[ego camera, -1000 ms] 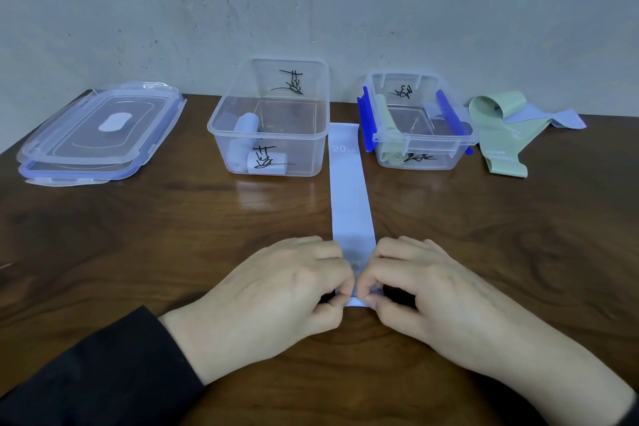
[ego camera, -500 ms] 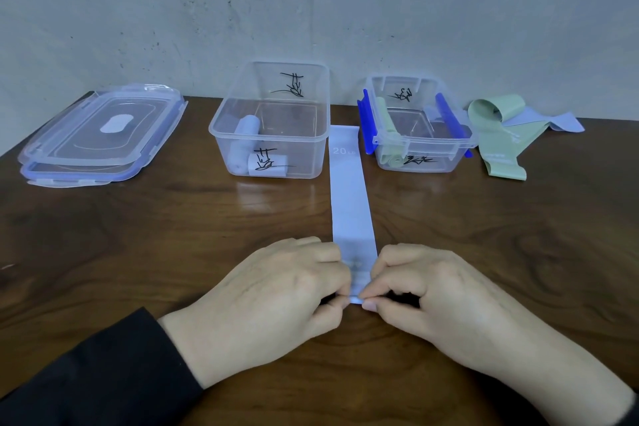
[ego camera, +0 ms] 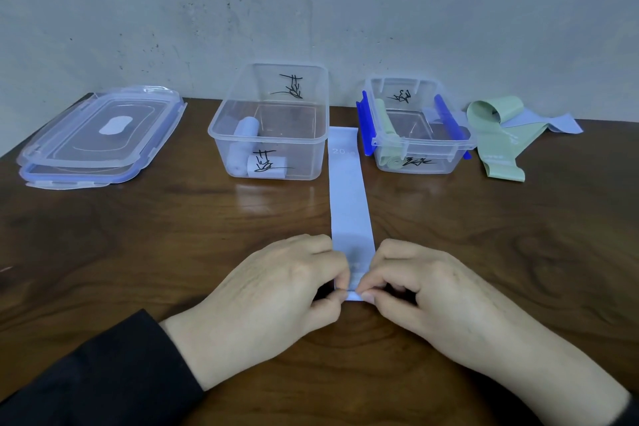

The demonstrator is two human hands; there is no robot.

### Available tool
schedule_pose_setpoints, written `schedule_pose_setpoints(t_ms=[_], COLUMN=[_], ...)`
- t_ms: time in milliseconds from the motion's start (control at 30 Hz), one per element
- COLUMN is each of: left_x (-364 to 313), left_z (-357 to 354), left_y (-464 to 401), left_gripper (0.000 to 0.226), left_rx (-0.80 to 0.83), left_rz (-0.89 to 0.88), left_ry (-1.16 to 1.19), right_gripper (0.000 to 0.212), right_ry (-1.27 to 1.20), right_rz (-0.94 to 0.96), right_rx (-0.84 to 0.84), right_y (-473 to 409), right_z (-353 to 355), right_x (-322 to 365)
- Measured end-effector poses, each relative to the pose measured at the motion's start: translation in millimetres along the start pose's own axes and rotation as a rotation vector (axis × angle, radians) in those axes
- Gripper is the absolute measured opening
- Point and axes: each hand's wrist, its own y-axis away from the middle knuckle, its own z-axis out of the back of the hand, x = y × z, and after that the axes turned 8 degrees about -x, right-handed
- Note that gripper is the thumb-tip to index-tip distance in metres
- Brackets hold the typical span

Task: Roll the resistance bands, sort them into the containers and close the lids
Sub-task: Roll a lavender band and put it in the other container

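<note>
A light blue resistance band (ego camera: 348,194) lies flat on the wooden table (ego camera: 138,252), running from between the two containers toward me. My left hand (ego camera: 273,301) and my right hand (ego camera: 422,297) pinch its near end from either side, where a small fold or first roll shows. The larger clear container (ego camera: 221,142) holds a rolled light blue band (ego camera: 242,145). The smaller clear container (ego camera: 460,149), with blue clips, holds a rolled green band (ego camera: 389,135). A loose green band (ego camera: 498,145) and a loose light blue band (ego camera: 549,123) lie at the far right.
Two clear lids with blue clips (ego camera: 100,135) are stacked at the far left of the table. A grey wall (ego camera: 311,10) stands right behind the containers. Both containers carry black handwritten labels.
My fingers have shifted slightly on the band's near end, tightening the small fold there. The band's far end stays between the containers.
</note>
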Motion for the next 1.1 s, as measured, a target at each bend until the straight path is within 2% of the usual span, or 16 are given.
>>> schedule_pose_setpoints(t_ms=[67,233,433,600,700,867,1100], left_x=[0.1,3.7,4.9,5.6,6.0,6.0,6.1], left_z=[3.4,0.7,-0.2,-2.4,-3.1,-4.1,-1.7], left_y=[0.0,-0.6,-1.1,-1.2,-1.2,-1.6,-1.7], left_gripper=[0.010,0.015,0.010,0.016,0.017,0.022,0.009], left_rx=[0.001,-0.016,-0.017,-0.037,-0.047,-0.070,-0.059], left_rz=[-0.016,-0.071,-0.091,-0.078,-0.069,-0.044,-0.060], left_ry=[0.001,-0.043,-0.074,-0.059,-0.058,-0.068,-0.077], right_gripper=[0.007,0.018,0.013,0.006,0.010,0.006,0.019], right_ry=[0.014,0.081,0.073,0.036,0.054,0.074,0.113], right_rz=[-0.003,0.024,0.047,0.047,0.036,0.010,0.024], right_rx=[-0.026,-0.043,-0.070,-0.078,-0.104,-0.137,-0.155], right_y=[-1.1,-0.6,-1.9,-1.7,-2.4,-3.8,-4.7], right_z=[1.8,-1.2,-3.9,-3.0,-1.8,-4.1,-4.7], right_x=[-2.0,-11.2,-11.8,-9.7,-9.0,-10.4,-11.2])
